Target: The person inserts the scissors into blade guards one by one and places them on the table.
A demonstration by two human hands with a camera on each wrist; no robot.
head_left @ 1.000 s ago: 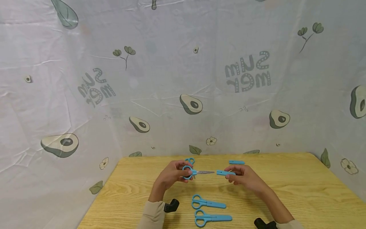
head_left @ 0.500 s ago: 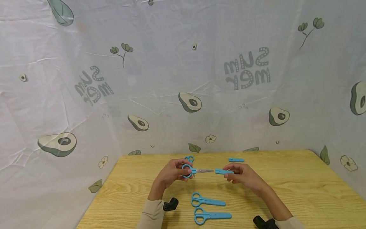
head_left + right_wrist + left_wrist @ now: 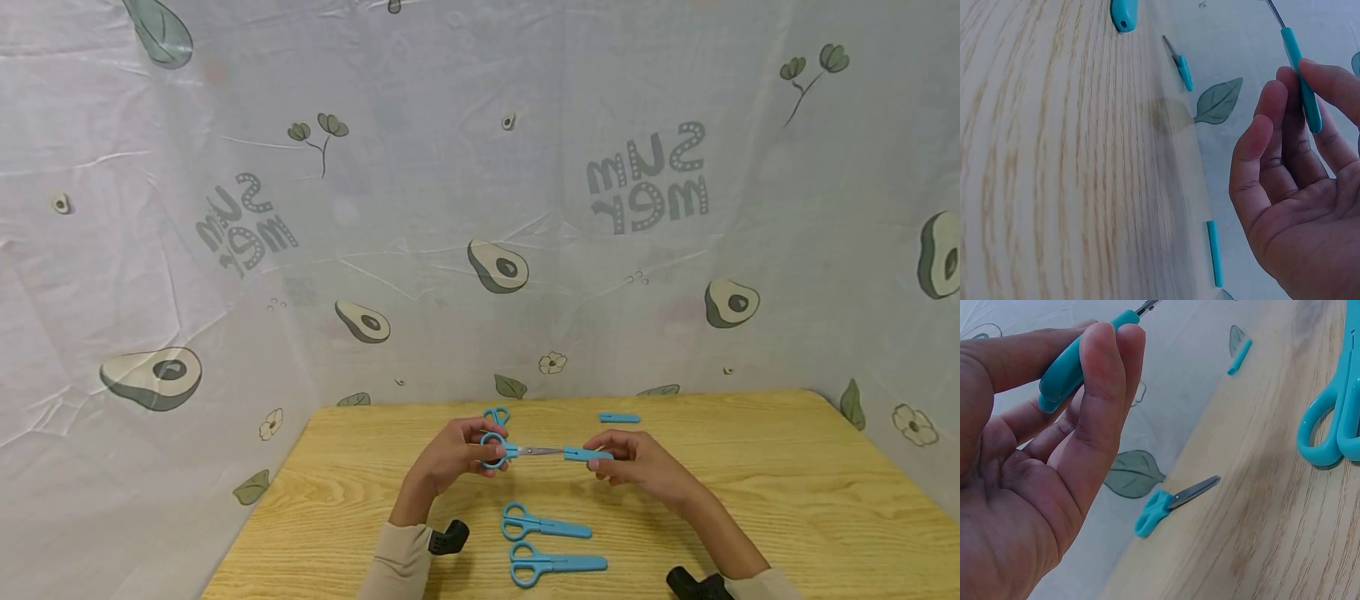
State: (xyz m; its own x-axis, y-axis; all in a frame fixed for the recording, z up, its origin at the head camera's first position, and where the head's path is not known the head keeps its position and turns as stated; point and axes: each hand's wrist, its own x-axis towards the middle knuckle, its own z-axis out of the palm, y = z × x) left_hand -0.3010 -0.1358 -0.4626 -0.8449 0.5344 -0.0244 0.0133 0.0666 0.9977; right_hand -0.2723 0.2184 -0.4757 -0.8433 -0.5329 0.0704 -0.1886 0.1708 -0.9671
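Observation:
My left hand [image 3: 453, 454] pinches the blue handles of a pair of scissors [image 3: 511, 451] above the table, its metal blades pointing right. Opposite, my right hand [image 3: 637, 460] holds a blue blade cover [image 3: 577, 454] between thumb and fingers. The blade tip meets the mouth of the cover; most of the blade stays outside. In the right wrist view the held cover [image 3: 1301, 81] has the blade at its upper end. Fingers partly hide the handles in the left wrist view, where the left hand [image 3: 1041, 444] also shows.
Two covered blue scissors [image 3: 551, 528] [image 3: 558, 564] lie nearer on the wooden table [image 3: 337, 500]. Behind the left hand lie uncovered scissors [image 3: 1160, 506], and a loose cover [image 3: 619, 418] lies at the back right. A patterned sheet hangs behind the table.
The gap between blade tip and cover has closed: the scissors in my left hand have shifted slightly right, and the cover now meets the tip. Both hands keep their grips.

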